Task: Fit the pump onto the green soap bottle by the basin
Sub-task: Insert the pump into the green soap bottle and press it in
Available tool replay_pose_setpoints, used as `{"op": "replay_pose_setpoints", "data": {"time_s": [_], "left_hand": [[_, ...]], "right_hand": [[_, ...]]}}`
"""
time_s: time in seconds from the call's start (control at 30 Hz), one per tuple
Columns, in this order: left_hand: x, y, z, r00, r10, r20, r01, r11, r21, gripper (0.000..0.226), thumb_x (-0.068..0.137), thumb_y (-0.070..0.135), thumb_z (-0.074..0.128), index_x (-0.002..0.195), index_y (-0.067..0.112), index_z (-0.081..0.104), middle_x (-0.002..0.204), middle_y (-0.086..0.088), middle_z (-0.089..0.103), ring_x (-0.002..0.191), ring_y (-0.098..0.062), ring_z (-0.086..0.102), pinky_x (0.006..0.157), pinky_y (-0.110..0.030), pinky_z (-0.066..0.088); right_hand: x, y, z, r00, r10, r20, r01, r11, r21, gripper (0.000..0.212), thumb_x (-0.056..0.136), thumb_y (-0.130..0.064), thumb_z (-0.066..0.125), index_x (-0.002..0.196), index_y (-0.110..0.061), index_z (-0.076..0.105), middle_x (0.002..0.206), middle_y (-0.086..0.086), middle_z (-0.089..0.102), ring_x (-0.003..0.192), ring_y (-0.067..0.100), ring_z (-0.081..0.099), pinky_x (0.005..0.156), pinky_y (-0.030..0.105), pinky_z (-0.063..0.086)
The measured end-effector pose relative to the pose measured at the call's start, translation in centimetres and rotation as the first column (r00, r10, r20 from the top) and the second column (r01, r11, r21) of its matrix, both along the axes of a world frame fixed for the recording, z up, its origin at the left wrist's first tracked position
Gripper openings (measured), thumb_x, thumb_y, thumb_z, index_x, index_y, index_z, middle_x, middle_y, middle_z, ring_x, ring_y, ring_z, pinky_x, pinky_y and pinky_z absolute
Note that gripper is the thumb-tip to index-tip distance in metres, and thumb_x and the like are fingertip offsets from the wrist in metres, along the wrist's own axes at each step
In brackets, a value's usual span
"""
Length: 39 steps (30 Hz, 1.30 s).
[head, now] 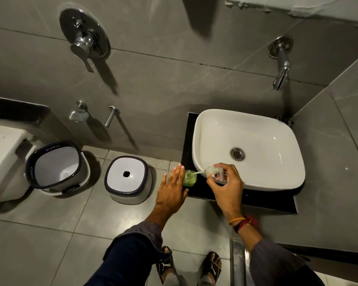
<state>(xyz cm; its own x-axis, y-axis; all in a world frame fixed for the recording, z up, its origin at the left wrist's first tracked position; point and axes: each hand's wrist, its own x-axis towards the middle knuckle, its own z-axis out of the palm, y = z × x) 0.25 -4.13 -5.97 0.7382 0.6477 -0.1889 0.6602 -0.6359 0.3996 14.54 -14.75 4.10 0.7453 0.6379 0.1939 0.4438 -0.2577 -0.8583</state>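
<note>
A small green soap bottle (pixel 189 179) stands upright on the black counter, just left of the white basin (pixel 256 131). My left hand (pixel 172 190) rests flat against the bottle's left side, fingers extended. My right hand (pixel 227 182) grips the clear pump (pixel 214 171) by its head, over the basin's front rim. The pump's thin tube slants down to the left and its tip sits at the bottle's open neck.
The black counter (pixel 256 200) carries the basin; a wall tap (pixel 281 77) hangs above it. On the floor to the left stand an upturned white stool (pixel 127 178), a white bucket (pixel 57 166) and a toilet (pixel 2 162). My sandalled feet (pixel 189 265) are below.
</note>
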Motion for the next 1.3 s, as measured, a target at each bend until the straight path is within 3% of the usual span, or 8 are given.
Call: {"op": "replay_pose_setpoints", "data": {"time_s": [0.27,0.43,0.7,0.9,1.03,1.13,1.2,1.3], "left_hand": [[0.1,0.0,0.0,1.000,0.014,-0.002,-0.014,1.000,0.000,0.081,0.102,0.043,0.045,0.161,0.018,-0.005,0.171,-0.003,-0.002,0.158,-0.021,0.001,0.129,-0.048,0.007],[0.3,0.1,-0.1,1.000,0.007,-0.028,-0.006,1.000,0.006,0.080,0.103,0.043,0.043,0.161,0.017,-0.006,0.171,-0.003,-0.005,0.158,-0.021,-0.003,0.129,-0.049,0.007],[0.2,0.2,-0.4,1.000,-0.005,-0.029,0.005,1.000,0.004,0.080,0.104,0.043,0.042,0.161,0.016,-0.007,0.171,-0.004,-0.006,0.158,-0.022,-0.003,0.129,-0.050,0.007],[0.2,0.0,-0.5,0.999,-0.003,-0.046,0.003,1.000,0.006,0.080,0.104,0.047,0.041,0.161,0.017,-0.006,0.171,-0.004,-0.008,0.158,-0.023,-0.005,0.129,-0.051,0.006],[0.1,0.0,-0.6,0.998,-0.010,-0.058,0.011,1.000,0.021,0.079,0.104,0.051,0.038,0.161,0.017,-0.006,0.170,-0.003,-0.010,0.158,-0.021,-0.007,0.129,-0.050,0.004],[0.2,0.1,-0.5,0.997,-0.019,-0.077,0.020,1.000,0.014,0.081,0.104,0.056,0.035,0.160,0.016,-0.009,0.170,-0.004,-0.011,0.158,-0.022,-0.008,0.129,-0.051,0.004],[0.2,0.2,-0.4,0.997,-0.017,-0.080,0.018,1.000,0.014,0.081,0.104,0.054,0.036,0.160,0.016,-0.008,0.170,-0.004,-0.010,0.158,-0.022,-0.007,0.129,-0.050,0.004],[0.1,0.1,-0.3,0.997,-0.019,-0.075,0.021,0.999,0.028,0.080,0.104,0.050,0.038,0.161,0.015,-0.006,0.170,-0.005,-0.010,0.158,-0.022,-0.006,0.129,-0.050,0.004]], "right_hand": [[-1.2,3.1,-1.6,0.998,0.053,0.030,-0.048,0.990,-0.132,0.032,0.073,-0.009,0.082,0.100,-0.012,0.066,0.098,0.000,0.061,0.084,0.010,0.059,0.070,0.001,0.046],[-2.0,5.0,-3.6,0.988,0.143,0.058,-0.115,0.931,-0.346,0.027,0.080,-0.015,0.077,0.104,-0.013,0.065,0.103,0.002,0.059,0.093,0.017,0.060,0.081,0.027,0.056],[-2.0,5.9,-4.9,0.960,0.243,0.136,-0.137,0.836,-0.531,0.028,0.088,-0.022,0.071,0.112,-0.009,0.065,0.114,0.007,0.063,0.103,0.023,0.063,0.087,0.032,0.056],[-1.8,6.5,-4.8,0.911,0.327,0.253,-0.079,0.739,-0.669,0.044,0.094,-0.044,0.059,0.116,-0.007,0.064,0.114,0.012,0.066,0.102,0.025,0.066,0.084,0.034,0.057],[-2.0,6.5,-4.5,0.900,0.310,0.305,-0.014,0.723,-0.691,0.065,0.082,-0.065,0.061,0.114,-0.008,0.064,0.108,0.011,0.066,0.090,0.028,0.069,0.073,0.036,0.059],[-2.2,6.1,-4.8,0.920,0.323,0.223,-0.122,0.776,-0.619,0.060,0.082,-0.046,0.070,0.128,-0.010,0.056,0.119,0.010,0.063,0.101,0.029,0.067,0.082,0.036,0.059],[-1.9,6.0,-5.0,0.917,0.357,0.176,-0.191,0.782,-0.594,0.047,0.085,-0.034,0.071,0.123,-0.010,0.058,0.120,0.009,0.063,0.103,0.028,0.066,0.085,0.034,0.058],[-1.6,6.5,-4.9,0.903,0.368,0.220,-0.146,0.745,-0.651,0.041,0.092,-0.041,0.063,0.115,-0.007,0.062,0.113,0.012,0.067,0.096,0.026,0.067,0.079,0.033,0.057]]}}
